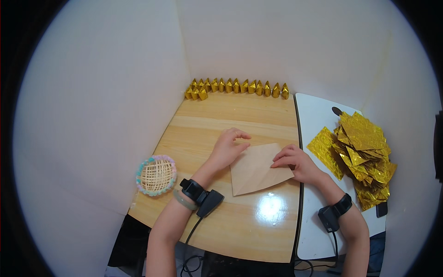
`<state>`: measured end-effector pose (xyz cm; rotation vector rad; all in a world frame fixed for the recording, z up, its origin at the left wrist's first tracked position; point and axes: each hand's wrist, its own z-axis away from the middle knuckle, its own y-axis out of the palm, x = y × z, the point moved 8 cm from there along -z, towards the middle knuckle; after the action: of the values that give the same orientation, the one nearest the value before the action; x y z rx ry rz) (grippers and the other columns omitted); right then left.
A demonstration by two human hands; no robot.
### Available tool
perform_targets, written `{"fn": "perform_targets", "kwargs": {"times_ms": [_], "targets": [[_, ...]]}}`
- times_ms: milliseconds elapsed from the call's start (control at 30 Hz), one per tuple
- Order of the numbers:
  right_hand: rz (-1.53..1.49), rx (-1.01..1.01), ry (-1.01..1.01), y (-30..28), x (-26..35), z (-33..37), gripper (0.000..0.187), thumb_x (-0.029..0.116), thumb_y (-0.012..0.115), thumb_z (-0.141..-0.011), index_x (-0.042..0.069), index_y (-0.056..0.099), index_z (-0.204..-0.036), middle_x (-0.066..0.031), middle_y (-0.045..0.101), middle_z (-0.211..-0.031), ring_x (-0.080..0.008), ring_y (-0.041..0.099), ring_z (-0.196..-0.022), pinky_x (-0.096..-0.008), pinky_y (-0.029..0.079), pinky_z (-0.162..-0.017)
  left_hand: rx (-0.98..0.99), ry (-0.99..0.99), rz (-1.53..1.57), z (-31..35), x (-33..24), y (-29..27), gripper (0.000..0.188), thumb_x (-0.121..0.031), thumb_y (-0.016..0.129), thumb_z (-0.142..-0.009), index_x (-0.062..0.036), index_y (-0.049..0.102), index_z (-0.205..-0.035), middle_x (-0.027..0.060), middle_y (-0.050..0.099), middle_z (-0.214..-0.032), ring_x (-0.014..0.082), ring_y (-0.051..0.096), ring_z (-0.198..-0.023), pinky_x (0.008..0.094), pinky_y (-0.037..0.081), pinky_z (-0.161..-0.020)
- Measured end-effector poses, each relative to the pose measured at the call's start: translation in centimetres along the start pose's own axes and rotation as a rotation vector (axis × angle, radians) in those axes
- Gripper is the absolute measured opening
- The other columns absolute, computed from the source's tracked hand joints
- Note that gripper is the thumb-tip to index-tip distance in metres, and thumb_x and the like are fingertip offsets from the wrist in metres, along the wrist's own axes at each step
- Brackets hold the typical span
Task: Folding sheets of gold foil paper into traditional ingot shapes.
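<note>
A tan sheet of paper, with faint creases, lies tilted on the wooden table in front of me. Its plain side faces up. My left hand is at the sheet's upper left edge, thumb and forefinger apart with a gap between them. At the sheet's right side my right hand has its fingers bent together over the edge, fingertips on the paper. Part of that grip is hidden beneath the hand.
Folded gold paper pieces line the wooden table's far edge. A small woven basket stands at left. On the white table at right lies a heap of gold foil sheets. Pale walls enclose both tables; cables hang from my wrist devices.
</note>
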<state>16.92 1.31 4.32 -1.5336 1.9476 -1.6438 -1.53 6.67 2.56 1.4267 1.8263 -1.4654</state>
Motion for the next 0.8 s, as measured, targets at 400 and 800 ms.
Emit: {"fn": "perform_targets", "kwargs": {"times_ms": [400,800], "targets": [[-0.093,-0.235,0.455,-0.9,-4.0,1.0,0.044,0.014,0.065,-0.078,0.009,0.049,-0.118,-0.0088,0.053,-0.063,-0.0252,0.053,-0.054,-0.0341,0.044,-0.054,0.086,-0.416,0.562,0.8,1.2,1.1,0.045,-0.039,0.037,-0.094,-0.0052,0.047,-0.122,0.0103,0.056,-0.110,0.0136,0.056,-0.089,0.0264,0.044,-0.081],[0.379,-0.073,0.021,-0.1,-0.1,-0.1,0.043,0.024,0.066,-0.077,0.007,0.054,-0.113,-0.0113,0.056,-0.107,-0.0271,0.053,-0.100,-0.0344,0.043,-0.088,0.042,0.251,-0.360,0.5,-2.2,1.2,0.043,-0.012,0.072,-0.069,-0.0092,0.058,-0.109,0.0100,0.053,-0.108,0.0253,0.048,-0.106,0.0345,0.040,-0.090]]}}
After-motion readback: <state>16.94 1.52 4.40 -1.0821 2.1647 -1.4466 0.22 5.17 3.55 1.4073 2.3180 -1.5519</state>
